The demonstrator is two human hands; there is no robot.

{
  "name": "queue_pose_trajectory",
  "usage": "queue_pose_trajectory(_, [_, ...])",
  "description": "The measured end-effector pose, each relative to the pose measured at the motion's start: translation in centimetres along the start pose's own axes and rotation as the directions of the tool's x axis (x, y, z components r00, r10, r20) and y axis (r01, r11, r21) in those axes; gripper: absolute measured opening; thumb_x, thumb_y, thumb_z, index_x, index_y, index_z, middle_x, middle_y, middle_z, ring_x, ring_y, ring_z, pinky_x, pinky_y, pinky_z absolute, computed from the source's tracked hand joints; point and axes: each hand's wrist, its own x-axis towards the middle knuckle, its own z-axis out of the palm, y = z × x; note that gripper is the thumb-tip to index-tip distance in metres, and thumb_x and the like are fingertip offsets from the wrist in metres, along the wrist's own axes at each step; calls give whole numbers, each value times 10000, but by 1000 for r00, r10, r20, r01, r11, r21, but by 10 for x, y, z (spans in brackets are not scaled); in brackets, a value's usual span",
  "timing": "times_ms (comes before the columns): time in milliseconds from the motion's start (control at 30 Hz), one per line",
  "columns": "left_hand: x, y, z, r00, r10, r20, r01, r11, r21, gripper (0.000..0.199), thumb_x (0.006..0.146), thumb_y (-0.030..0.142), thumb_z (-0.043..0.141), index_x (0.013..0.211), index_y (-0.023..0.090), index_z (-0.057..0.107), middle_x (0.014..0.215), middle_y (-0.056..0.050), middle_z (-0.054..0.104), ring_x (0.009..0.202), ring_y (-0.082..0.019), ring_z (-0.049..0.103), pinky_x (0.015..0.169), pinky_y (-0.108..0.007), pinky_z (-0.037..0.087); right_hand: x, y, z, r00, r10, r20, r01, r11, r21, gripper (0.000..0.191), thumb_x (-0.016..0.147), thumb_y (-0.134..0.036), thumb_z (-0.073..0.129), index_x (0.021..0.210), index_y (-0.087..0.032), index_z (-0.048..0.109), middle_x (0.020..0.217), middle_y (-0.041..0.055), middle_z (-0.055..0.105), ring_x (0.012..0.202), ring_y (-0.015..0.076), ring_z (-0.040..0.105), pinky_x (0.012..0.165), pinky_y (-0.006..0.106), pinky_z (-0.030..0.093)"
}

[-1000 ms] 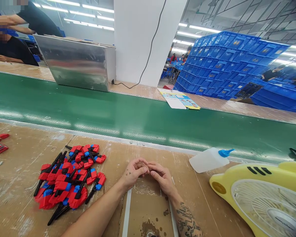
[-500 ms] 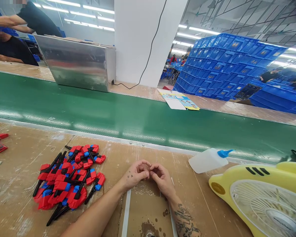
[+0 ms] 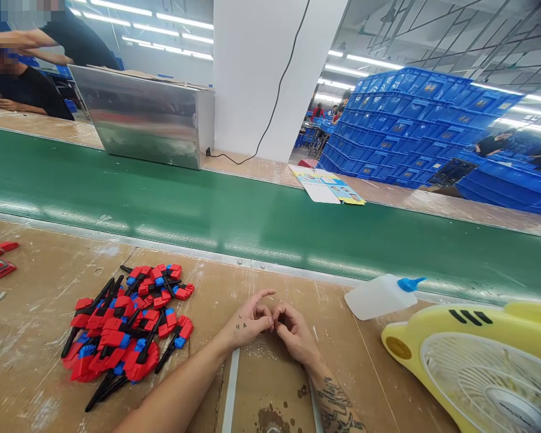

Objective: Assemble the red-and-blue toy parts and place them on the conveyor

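Red, blue and black parts (image 3: 130,325): heaped together at lower left of the frame, well apart from the hands, black rods poking out at several angles.
Left hand (image 3: 249,323): just below the middle of the frame, thumb and bent fingers drawn together at their tips, index finger raised and stretched out.
Right hand (image 3: 298,338): close beside it, thumb and fingers curled inward, tips next to the left hand's.
Grip: whether either hand pinches a small piece I cannot tell; the fingers hide that spot.
Brown panel (image 3: 261,376): bottom centre, below the hands, dark-spotted, with a pale strip along each side.
White bottle (image 3: 373,299): right of the hands, lying tilted, blue nozzle pointing right.
Yellow fan (image 3: 417,346): lower right corner, its pale grille facing up.
Green belt (image 3: 234,207): across the middle of the frame, beyond the hands.
Blue crates (image 3: 401,126): stacked at upper right.
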Motion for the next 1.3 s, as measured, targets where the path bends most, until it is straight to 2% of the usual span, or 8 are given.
queue_pose_trajectory(300, [0,5,0,1000,-13,14,12,998,65,677,726,179,628,1374,134,438,694,38,544,669,-123,510,659,-253,391,2,1,0,1000,24,-16,-24,1000,-19,35,861,-196,494,852,-225,510,789,-16,507,727,156,494,704,283,419])
queue_pose_trajectory(633, [-3,1,7,999,50,13,-51,933,357,687,722,108,579,1398,146,463,688,29,573,631,-121,516,584,-227,358,2,4,-2,998,49,-30,-52,994,-100,157,932,-327,503,838,-208,544,776,-3,526,729,164,494,695,277,423])
queue_pose_trajectory(867, [-3,-1,7,999,53,10,-54,958,282,707,696,97,590,1391,151,470,701,14,603,615,-119,526,581,-214,379,0,-1,0,999,31,-26,-34,991,-128,220,955,-399,497,849,-216,557,783,9,542,743,177,528,702,284,461])
queue_pose_trajectory(1000, [-2,-4,6,998,62,4,-61,957,285,727,650,117,634,1365,168,517,768,-5,614,634,-123,542,581,-206,405,1,-3,-2,1000,24,-1,-24,983,-180,240,939,-438,508,886,-230,616,837,38,624,815,208,605,750,286,519])
queue_pose_trajectory(1100, [1,-8,3,995,103,12,-102,953,284,742,620,127,675,1349,185,549,795,-6,604,651,-118,532,592,-201,416,4,-3,-4,998,54,-31,-60,972,-226,270,887,-484,558,915,-236,660,890,62,684,860,237,662,751,278,561])
queue_pose_trajectory(1200, [3,-12,1,991,132,9,-129,946,298,730,611,139,692,1329,190,573,748,10,576,613,-105,501,582,-201,416,4,5,-8,995,78,-60,-91,961,-261,325,830,-525,596,923,-228,691,960,85,722,894,261,695,758,285,588])
queue_pose_trajectory(1300, [3,-14,1,993,113,-22,-98,931,353,744,612,163,724,1339,206,573,751,5,596,655,-130,545,652,-243,473,1,27,-16,988,111,-112,-139,947,-288,400,791,-556,605,980,-220,711,1059,105,732,982,286,701,834,318,595])
